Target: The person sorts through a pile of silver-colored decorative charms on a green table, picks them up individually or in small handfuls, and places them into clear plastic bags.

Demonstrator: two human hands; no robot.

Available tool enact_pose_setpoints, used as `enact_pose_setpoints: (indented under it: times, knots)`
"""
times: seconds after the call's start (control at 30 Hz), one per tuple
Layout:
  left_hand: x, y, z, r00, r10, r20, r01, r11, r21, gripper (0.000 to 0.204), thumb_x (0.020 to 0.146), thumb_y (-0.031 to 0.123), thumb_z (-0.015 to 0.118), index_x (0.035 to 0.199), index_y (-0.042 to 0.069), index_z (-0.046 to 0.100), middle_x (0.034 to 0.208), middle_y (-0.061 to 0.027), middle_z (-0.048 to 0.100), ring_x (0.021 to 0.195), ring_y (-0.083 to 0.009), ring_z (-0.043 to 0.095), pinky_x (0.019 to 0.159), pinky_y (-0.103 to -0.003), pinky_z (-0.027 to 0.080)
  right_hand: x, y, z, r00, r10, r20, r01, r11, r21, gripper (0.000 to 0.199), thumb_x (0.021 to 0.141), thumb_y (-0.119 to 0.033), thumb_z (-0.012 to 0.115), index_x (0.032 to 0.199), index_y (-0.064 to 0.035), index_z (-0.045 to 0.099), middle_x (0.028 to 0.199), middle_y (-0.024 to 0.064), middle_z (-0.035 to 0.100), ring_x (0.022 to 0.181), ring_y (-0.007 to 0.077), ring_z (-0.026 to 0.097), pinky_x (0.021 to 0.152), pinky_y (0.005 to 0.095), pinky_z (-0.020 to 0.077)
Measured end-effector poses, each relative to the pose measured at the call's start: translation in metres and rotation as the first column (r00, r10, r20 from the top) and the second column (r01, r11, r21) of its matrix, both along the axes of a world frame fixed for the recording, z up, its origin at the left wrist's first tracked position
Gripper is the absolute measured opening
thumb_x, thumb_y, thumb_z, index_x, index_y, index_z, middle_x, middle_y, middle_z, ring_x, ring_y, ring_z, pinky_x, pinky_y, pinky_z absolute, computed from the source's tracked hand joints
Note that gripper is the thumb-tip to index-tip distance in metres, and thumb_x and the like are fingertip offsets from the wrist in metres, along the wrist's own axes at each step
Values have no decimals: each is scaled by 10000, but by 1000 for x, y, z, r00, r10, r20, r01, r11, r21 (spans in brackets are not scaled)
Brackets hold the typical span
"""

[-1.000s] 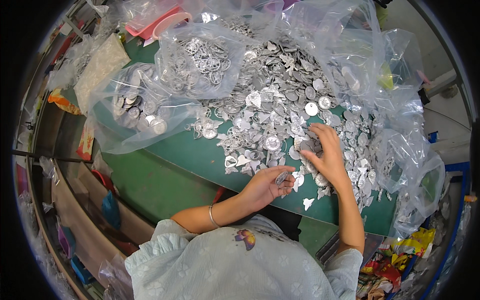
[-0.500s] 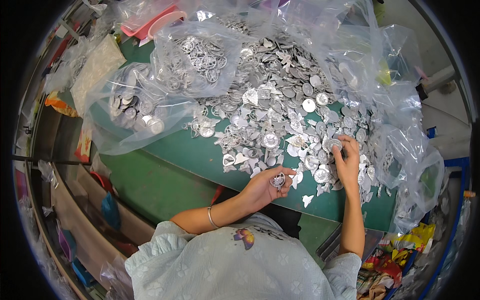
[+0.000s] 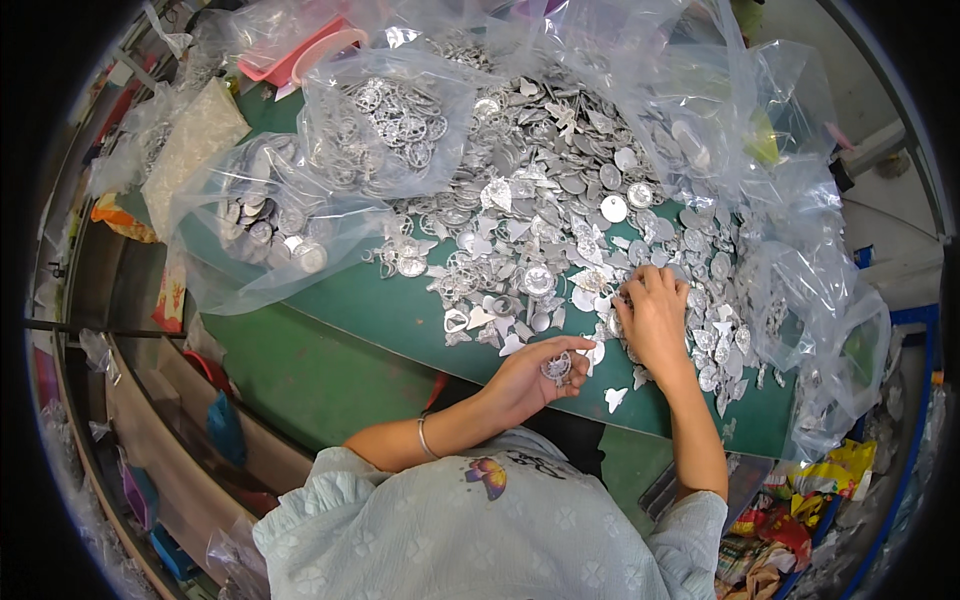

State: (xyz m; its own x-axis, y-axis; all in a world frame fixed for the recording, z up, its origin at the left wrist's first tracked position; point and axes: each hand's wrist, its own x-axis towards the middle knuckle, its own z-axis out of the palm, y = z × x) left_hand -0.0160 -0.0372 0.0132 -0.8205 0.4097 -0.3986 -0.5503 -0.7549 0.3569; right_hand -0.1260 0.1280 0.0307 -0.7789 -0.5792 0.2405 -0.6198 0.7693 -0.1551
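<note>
A large heap of flat silver-coloured metal charms (image 3: pixel 570 165), with discs, leaves and butterfly shapes among them, covers much of the green table. In my left hand (image 3: pixel 532 380), palm up near the table's front edge, a round openwork metal charm (image 3: pixel 556 368) lies under curled fingers. My right hand (image 3: pixel 655 318) reaches palm down into the near right part of the heap. Its fingers are bent and drawn together at the pieces, and whatever they pinch is hidden beneath them. A loose butterfly-shaped charm (image 3: pixel 615 398) rests by the table edge between my hands.
Clear plastic bags with openwork rings (image 3: pixel 400 120) and with discs (image 3: pixel 275 220) sit at the left of the heap. More plastic sheeting (image 3: pixel 780 200) borders it on the right. A red tray (image 3: pixel 290 55) stands at the far left. Colourful packaging (image 3: pixel 835 480) lies low at right.
My right hand has moved a little left and turned palm down; the round disc it was holding no longer shows. My left hand has stayed nearly still with its charm.
</note>
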Motion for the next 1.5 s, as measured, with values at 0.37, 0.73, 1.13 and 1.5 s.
enact_pose_setpoints:
  times: [0.37,0.73,1.13,1.5]
  knots:
    - [1,0,-4,1000,9,-14,-9,999,32,320,915,194,402,1136,-18,494,934,-103,575,846,-181,562,746,-298,467,16,-6,3,993,-114,-36,107,982,-156,118,653,-29,607,718,-38,509,716,102,518,754,270,477,720,392,324]
    - [-4,11,4,999,23,-43,-16,989,146,373,906,142,434,1232,-36,393,1271,-221,418,1176,-328,434,1001,-404,351,41,24,21,925,67,375,128,872,-473,208,778,-102,598,936,22,539,883,142,560,864,297,521,776,354,410]
    - [-4,14,4,997,46,-67,-46,999,1,418,863,4,484,1249,-75,343,1240,-242,442,1141,-295,476,959,-331,408,43,41,-2,979,-87,187,136,953,-272,382,785,-179,611,1101,14,514,1232,216,420,1161,370,381,965,430,299]
    - [-5,14,10,996,-87,-31,87,996,-7,417,874,23,410,1272,-61,319,1254,-224,439,1149,-294,470,940,-350,416,-42,97,-18,892,-409,-194,399,912,-90,134,762,-70,585,847,28,551,871,141,577,819,318,517,717,403,396]
